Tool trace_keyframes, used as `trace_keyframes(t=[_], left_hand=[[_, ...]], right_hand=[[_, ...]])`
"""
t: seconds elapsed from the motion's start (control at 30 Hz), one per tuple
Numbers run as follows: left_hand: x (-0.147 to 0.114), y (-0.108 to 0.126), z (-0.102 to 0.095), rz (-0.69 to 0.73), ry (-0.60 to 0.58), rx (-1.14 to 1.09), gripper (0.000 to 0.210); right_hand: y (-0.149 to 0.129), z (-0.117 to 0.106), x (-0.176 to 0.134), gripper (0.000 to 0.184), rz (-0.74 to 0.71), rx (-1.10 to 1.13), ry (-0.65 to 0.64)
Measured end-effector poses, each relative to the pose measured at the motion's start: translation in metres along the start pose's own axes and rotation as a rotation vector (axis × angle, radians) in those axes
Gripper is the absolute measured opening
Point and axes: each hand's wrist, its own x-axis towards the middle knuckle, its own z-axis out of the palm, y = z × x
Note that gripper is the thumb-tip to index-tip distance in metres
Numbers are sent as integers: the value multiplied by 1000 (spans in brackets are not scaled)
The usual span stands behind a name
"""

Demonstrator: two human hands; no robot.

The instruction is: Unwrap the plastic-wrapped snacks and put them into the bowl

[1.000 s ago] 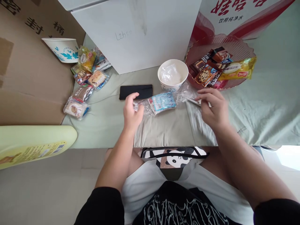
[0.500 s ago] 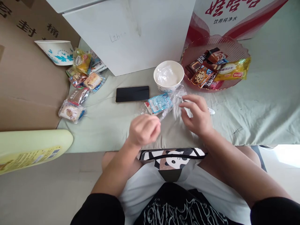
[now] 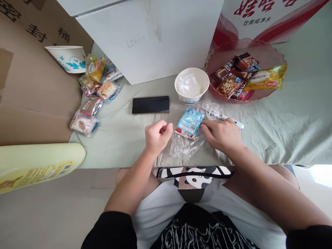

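Observation:
My left hand (image 3: 158,135) is curled into a loose fist above the cloth, apart from the wrapping, and nothing shows in it. My right hand (image 3: 222,135) is palm down, its thumb and forefinger closed at the right edge of a small blue-and-white packet (image 3: 191,121). Beneath that packet lies a red-and-white packet (image 3: 184,134), mostly covered. Crumpled clear plastic wrap (image 3: 185,147) spreads under and around both packets. A white pen-like stick (image 3: 236,123) lies partly behind my right hand. Just beyond stands a paper bowl (image 3: 192,85) with clear plastic inside.
A black phone (image 3: 150,104) lies left of the bowl. A pink ribbed dish (image 3: 269,50) at the right holds several wrapped snacks. More snacks (image 3: 107,90) lie at the left beside a tilted paper bowl (image 3: 68,59). Behind are a white box (image 3: 155,45) and a cardboard box (image 3: 33,86).
The packets have shifted right and turned, and the clear wrap now spreads loosely towards the front edge. My right hand has come down to the blue packet. My left hand has turned, still curled.

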Motion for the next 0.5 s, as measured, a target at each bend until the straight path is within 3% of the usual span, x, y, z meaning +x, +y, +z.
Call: trace_keyframes(t=[0.07,0.17,0.23,0.37,0.5], left_hand=[[0,2,10,44,-18,60,20],[-5,5,21,79,-221,108,36],[-8,6,23,39,-300,92,34],[-8,7,15,-194,-311,-95,5],[-2,8,10,-473,-228,-467,14]], right_hand=[[-5,3,-2,25,7,-54,22],[-11,8,-7,15,-41,-86,88],[-13,9,-9,15,-106,-61,138],[-14,7,-9,11,-175,41,246],[-12,6,-8,6,-216,151,254]])
